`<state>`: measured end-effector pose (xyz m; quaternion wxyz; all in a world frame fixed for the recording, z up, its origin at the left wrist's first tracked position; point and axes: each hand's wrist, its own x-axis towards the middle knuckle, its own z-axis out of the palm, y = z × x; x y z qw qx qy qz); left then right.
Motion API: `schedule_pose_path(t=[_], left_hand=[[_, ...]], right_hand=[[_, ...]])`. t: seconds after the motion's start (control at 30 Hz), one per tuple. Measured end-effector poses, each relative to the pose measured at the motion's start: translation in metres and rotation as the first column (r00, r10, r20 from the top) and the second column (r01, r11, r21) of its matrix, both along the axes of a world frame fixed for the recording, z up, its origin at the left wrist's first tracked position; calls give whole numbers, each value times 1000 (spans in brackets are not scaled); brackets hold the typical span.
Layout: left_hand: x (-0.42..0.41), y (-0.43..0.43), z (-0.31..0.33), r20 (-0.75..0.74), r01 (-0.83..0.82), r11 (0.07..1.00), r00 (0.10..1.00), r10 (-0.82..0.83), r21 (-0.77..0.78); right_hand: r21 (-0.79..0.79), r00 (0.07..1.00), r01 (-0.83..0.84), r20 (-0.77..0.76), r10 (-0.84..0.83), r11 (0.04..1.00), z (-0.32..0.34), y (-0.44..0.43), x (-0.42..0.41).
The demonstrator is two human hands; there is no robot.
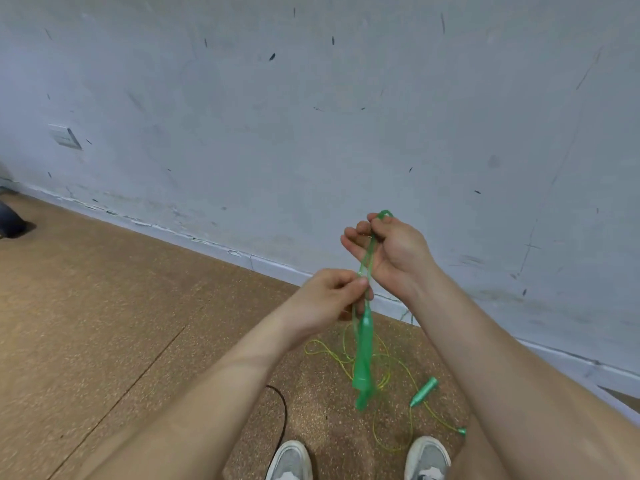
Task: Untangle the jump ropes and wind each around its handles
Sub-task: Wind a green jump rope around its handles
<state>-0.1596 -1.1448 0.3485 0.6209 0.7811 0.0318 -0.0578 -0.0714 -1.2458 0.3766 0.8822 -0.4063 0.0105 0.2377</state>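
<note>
Green rope (366, 259) was pinched high between the curled fingers of the right hand (393, 252) and lower by the left hand (329, 297); blurred handles (363, 362), perhaps two, were hung underneath.

- The person is wearing low grey shoes with white rubber toe caps; the left shoe (289, 460) is showing its toe and grey upper.
- The right shoe (427, 457), a matching one, is sitting to the right of the left shoe, apart from it.
- The left forearm (207, 393) and right forearm (502, 358) are showing bare on either side of the left shoe.
- The left hand (325, 296) and right hand (391, 251), also bare, are showing above the left shoe.
</note>
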Motion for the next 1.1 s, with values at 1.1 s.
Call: schedule_pose_path(t=[1.1], left_hand=[[8, 45, -2, -235, -255, 967, 939, 250, 11]], right_hand=[[-426, 958, -267, -217, 188, 865, -42, -16, 14]])
